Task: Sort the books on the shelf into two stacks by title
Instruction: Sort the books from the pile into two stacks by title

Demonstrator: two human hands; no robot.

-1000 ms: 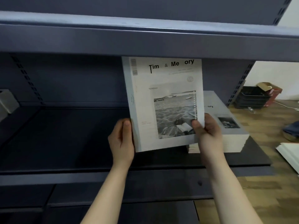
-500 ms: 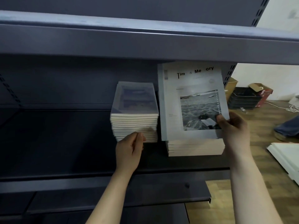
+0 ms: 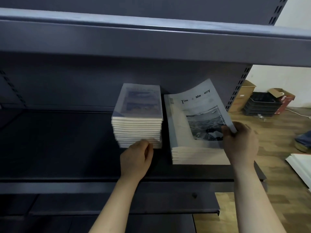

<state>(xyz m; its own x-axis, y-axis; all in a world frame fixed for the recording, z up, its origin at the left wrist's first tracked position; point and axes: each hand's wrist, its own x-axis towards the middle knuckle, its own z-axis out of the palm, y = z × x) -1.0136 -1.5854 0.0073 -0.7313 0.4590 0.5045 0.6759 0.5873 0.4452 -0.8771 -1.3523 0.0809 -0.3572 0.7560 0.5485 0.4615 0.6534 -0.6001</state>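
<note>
Two stacks of books stand side by side on the dark shelf (image 3: 58, 148). The left stack (image 3: 137, 130) is tall, with a bluish cover on top. The right stack (image 3: 200, 155) is lower. A pale book titled "Time & Memory" (image 3: 196, 115) lies on top of it, its right side bent upward. My right hand (image 3: 239, 143) pinches that book's lower right corner. My left hand (image 3: 137, 157) rests with curled fingers against the front bottom of the left stack; whether it grips a book I cannot tell.
An upper shelf (image 3: 151, 41) overhangs close above the stacks. To the right, on the wooden floor, are cardboard boxes (image 3: 244, 96), black trays (image 3: 262, 105) and white boards (image 3: 301, 165). A lower shelf (image 3: 117, 204) juts out below.
The book has come down from upright in both hands onto the right stack, now flexed. My left hand let go and moved to the front of the left stack.
</note>
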